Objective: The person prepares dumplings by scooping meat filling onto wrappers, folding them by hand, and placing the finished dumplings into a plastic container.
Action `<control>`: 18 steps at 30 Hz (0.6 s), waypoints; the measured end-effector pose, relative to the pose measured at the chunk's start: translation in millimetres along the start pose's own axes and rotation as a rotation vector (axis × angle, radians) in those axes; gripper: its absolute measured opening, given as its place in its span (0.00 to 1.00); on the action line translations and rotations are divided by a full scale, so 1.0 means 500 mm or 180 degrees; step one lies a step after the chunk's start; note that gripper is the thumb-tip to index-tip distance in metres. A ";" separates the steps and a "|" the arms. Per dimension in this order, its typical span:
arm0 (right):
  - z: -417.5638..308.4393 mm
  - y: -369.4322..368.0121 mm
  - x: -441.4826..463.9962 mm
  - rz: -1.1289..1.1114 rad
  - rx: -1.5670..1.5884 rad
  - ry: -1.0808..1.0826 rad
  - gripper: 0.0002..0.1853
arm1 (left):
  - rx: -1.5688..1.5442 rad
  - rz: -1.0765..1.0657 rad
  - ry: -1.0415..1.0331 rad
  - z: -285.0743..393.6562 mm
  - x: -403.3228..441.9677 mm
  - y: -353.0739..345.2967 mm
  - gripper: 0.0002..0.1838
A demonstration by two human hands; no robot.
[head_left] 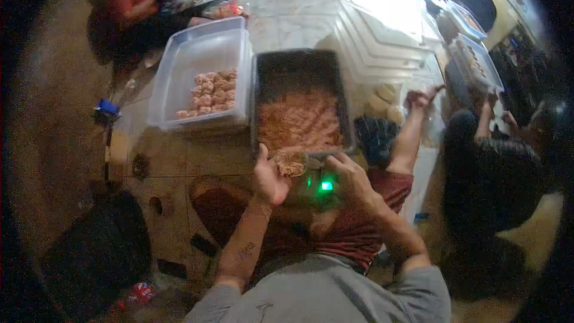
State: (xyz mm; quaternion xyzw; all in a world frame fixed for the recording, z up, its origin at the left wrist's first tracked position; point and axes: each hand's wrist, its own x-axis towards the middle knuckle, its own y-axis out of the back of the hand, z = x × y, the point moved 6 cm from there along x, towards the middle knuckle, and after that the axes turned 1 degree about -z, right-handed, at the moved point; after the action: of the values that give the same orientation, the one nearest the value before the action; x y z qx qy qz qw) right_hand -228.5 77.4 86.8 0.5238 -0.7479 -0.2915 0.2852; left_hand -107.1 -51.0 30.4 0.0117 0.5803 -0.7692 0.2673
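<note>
A lump of brownish-pink mixture (291, 163) rests in my left hand (272, 174), its fingers and thumb around the lump's left side, near the front edge of a black tray (296, 72). The same kind of loose mixture (302, 121) covers the lower part of that tray. My right hand (351, 179) is just right of the lump, fingers bent and closed together; a small greyish thing shows at its fingertips, too blurred to name. To the left, a clear plastic bin (170, 78) holds several rounded balls (209, 93).
Stacked clear bins or lids (382, 63) stand at the back right, below a bright glare. A dark glove-like object (376, 137) lies right of the tray. A person in red (133, 0) sits back left; people in dark clothes (496, 173) are at the right.
</note>
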 end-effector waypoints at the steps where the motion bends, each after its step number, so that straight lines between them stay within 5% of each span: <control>1: -0.003 0.011 -0.005 0.0247 -0.0005 0.0006 0.17 | 0.0178 0.0359 -0.0241 0.014 0.004 0.022 0.45; 4: 0.012 -0.014 -0.005 0.0460 0.0793 -0.0325 0.13 | 0.1106 -0.0186 -0.0267 0.037 0.012 0.041 0.44; 6: 0.029 -0.036 0.014 0.0669 0.1459 -0.0731 0.13 | -0.1177 -0.3129 0.0260 0.016 0.040 0.074 0.42; 7: 0.012 -0.041 0.020 0.0219 0.2178 -0.1402 0.16 | 0.0558 -0.1654 -0.0271 0.001 0.043 0.063 0.41; 10: -0.007 -0.070 0.038 -0.0110 0.3290 -0.1385 0.16 | 0.1452 -0.0116 -0.0541 0.066 -0.028 -0.010 0.40; 12: -0.064 -0.046 0.048 -0.0084 0.3952 -0.1288 0.16 | 0.2617 -0.0912 0.0112 0.068 -0.024 -0.030 0.37; 13: -0.086 -0.017 0.056 -0.0060 0.2950 -0.0925 0.15 | 0.2936 -0.1747 -0.0499 0.058 -0.057 -0.074 0.29; 14: -0.101 0.001 0.062 -0.0044 0.1942 -0.0577 0.15 | 0.3054 -0.1868 -0.0780 0.048 -0.068 -0.079 0.28; 18: -0.054 -0.005 0.047 0.0577 0.2209 -0.0849 0.13 | 0.2959 -0.0948 -0.0933 0.054 -0.025 0.003 0.24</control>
State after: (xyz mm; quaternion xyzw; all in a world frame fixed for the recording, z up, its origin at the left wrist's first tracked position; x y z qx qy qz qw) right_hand -214.3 50.5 105.9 0.4783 -0.8760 -0.0601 0.0157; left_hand -87.9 -70.5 42.0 -0.0615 0.1285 -0.9694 0.1998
